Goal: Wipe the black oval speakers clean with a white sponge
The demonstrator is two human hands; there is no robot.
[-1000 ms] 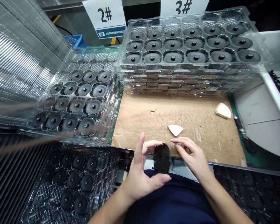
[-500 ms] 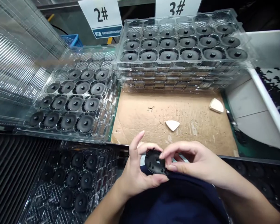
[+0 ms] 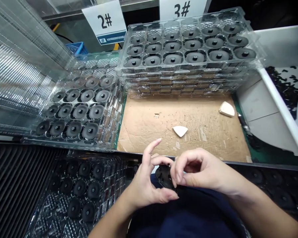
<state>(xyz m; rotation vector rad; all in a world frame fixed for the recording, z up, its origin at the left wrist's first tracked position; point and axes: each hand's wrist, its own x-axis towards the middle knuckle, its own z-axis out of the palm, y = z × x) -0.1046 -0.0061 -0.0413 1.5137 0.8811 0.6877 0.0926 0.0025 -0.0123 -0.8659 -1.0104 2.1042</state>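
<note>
Between the thumb and fingers of my left hand (image 3: 150,181) a round black plastic part (image 3: 163,175) is gripped by its edge, tilted, in front of my dark blue clothing. My left index finger sticks up clear of it. My right hand (image 3: 195,170) is closed in a pinch at the part's right side, its fingertips over the face. Those fingers cover the right half of the part, and whatever they may pinch is hidden. Similar round dark parts fill pockets of the clear plastic tray (image 3: 111,114) on the left.
Stacked clear trays (image 3: 186,69) with round parts stand at the back. Two whitish wedge-shaped pieces (image 3: 180,131) (image 3: 226,109) lie on the cardboard (image 3: 144,132). A white bin (image 3: 283,109) with small black pieces is at the right. Another tray (image 3: 52,201) sits low left.
My right hand's fingers have curled further over the part's face and hide more of it. My left hand keeps its hold. The whole view has shifted slightly.
</note>
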